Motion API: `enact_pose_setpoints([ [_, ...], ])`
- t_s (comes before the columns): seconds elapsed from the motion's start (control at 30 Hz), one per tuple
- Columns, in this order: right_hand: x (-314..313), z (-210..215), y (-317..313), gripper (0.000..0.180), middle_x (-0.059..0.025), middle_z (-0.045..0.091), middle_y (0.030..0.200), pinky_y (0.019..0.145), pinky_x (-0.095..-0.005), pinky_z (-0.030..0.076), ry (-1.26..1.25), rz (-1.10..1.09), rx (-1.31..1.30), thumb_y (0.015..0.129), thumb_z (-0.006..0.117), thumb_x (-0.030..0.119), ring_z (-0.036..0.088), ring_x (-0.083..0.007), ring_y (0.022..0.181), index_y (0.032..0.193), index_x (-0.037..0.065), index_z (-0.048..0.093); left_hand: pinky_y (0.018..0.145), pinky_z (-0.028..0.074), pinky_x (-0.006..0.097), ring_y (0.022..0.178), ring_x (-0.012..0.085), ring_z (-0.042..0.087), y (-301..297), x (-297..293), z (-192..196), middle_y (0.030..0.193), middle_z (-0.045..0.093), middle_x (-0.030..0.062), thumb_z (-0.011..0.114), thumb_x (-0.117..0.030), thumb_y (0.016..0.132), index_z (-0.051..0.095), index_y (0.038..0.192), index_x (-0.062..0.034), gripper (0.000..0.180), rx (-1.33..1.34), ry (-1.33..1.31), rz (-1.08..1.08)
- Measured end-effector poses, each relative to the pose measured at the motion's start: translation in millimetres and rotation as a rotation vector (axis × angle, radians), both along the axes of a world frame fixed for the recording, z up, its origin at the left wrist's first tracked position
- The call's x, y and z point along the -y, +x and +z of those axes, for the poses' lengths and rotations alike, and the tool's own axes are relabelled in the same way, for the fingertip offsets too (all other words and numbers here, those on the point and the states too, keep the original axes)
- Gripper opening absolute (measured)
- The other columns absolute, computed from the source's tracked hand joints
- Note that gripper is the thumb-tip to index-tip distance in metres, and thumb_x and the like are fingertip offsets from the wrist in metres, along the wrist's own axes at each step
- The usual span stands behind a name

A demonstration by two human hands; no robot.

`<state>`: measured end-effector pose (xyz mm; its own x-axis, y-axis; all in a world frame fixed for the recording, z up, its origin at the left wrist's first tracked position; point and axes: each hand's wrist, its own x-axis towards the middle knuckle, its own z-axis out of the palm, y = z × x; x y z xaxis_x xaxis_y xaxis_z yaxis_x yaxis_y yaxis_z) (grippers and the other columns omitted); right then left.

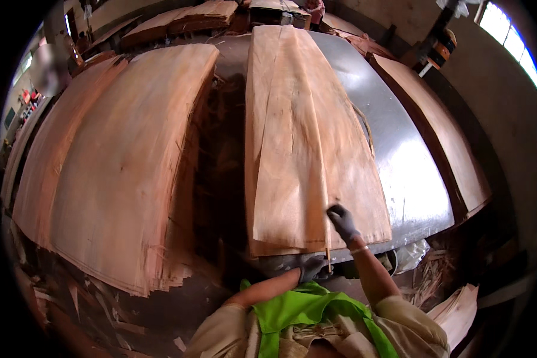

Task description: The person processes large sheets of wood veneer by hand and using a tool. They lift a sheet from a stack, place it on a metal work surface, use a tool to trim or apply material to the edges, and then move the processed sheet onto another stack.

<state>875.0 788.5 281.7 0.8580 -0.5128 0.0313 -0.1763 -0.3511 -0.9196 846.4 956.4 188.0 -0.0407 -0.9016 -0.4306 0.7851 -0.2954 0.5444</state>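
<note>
Long pale wood veneer sheets [283, 197] lie overlapping on a shiny metal-topped table [409, 173]. A raised lengthwise edge runs down their middle, and a narrow veneer strip [329, 255] juts past the near end. My left hand [314, 268], in a dark grey glove, is at the table's front edge with its fingers closed at that strip's end. Over the sheets, my right hand [342, 223], also gloved in grey, is closed with its fingertips at the raised edge. Whatever it may hold is too small or blurred to make out.
Tall veneer stacks [122, 161] stand on the left, across a dark gap with splintered edges. Another veneer stack [438, 131] lies beyond the table's right side. Wood scraps [432, 274] and a clear plastic bag [411, 256] are at the near right. More stacks [185, 18] stand far back.
</note>
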Motion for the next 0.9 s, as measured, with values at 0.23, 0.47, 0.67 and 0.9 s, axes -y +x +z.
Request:
enact_pose_setpoints([
  [0.23,-27.0,1.1,-69.2,0.033,-0.0062,0.059,0.063,0.047,-0.0284,0.042,0.154,-0.182,-0.419,0.081,0.062,0.033,0.057,-0.0133,0.054,0.083,0.0,0.06,0.052,0.041,0.022,0.06,0.0086,0.052,5.1,9.1,56.3,0.072,0.058,0.0002,0.048,-0.029,0.091,0.056,0.089,-0.0083,0.023,0.277,-0.217,-0.129],
  [0.47,-1.3,104.8,-76.4,0.024,-0.0003,0.049,0.055,0.038,-0.0255,0.038,0.219,-0.275,-0.353,0.077,0.067,0.027,0.048,-0.011,0.044,0.073,0.005,0.057,0.073,0.046,0.029,0.089,0.0127,0.057,22.5,-34.8,124.7,0.099,0.06,0.0047,0.047,-0.039,0.091,0.053,0.108,-0.0098,0.034,0.11,-0.312,-0.1],
  [0.67,120.3,248.5,-71.7,0.029,0.0044,0.037,0.045,0.032,-0.0256,0.024,-0.28,-0.132,-0.415,0.079,0.062,0.028,0.031,-0.0077,0.034,0.058,0.016,0.046,0.089,0.044,0.042,0.105,0.0283,0.053,26.7,-102.9,56.1,0.115,0.053,0.0149,0.041,-0.051,0.089,0.043,0.12,-0.008,0.053,-0.558,-0.266,0.369],
  [0.9,135.2,354.5,-103.5,0.028,0.0033,0.041,0.047,0.033,-0.0237,0.027,-0.316,-0.254,-0.408,0.077,0.064,0.025,0.034,-0.0076,0.035,0.058,0.013,0.047,0.088,0.043,0.05,0.103,0.0315,0.053,8.1,-146.1,14.7,0.116,0.052,0.0153,0.05,-0.049,0.085,0.044,0.119,-0.0077,0.054,-0.857,-0.146,0.959],
])
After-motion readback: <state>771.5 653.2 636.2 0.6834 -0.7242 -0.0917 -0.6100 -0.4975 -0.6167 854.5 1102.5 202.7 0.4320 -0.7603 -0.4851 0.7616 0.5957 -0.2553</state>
